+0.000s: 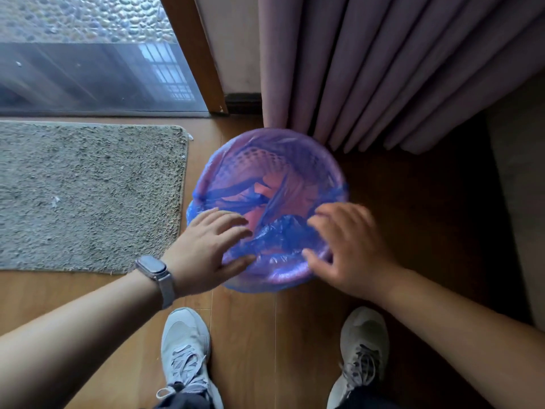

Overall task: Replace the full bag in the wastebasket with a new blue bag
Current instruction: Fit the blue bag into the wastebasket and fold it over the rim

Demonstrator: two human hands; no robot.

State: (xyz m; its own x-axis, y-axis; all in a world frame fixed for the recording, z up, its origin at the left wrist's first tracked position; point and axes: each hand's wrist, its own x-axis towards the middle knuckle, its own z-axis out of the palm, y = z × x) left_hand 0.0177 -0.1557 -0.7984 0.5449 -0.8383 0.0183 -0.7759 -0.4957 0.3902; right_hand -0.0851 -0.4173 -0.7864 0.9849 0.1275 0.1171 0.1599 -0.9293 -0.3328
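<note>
A round pink wastebasket (250,160) stands up straight on the wooden floor (244,335), with its open mouth facing up. It is round, so no side is longer than another. A new blue bag (283,231) sits in it. The top of the bag is folded over the rim all the way round, and its loose part lies crumpled inside, on the near side.

The left hand (206,246), with a watch (152,268) on the wrist, lies flat on the near rim. Its fingers are spread and straight on the bag, with the thumb at the edge. The right hand (351,246) is on the near rim too. Its fingers are a bit bent and blurry, so I cannot tell if it pinches the bag.

The far edge of the basket is right by the purple curtain (383,69). A grey mat (88,196) lies to the left, with a strip of floor in between. Two shoes (185,340) stand just behind the basket.
</note>
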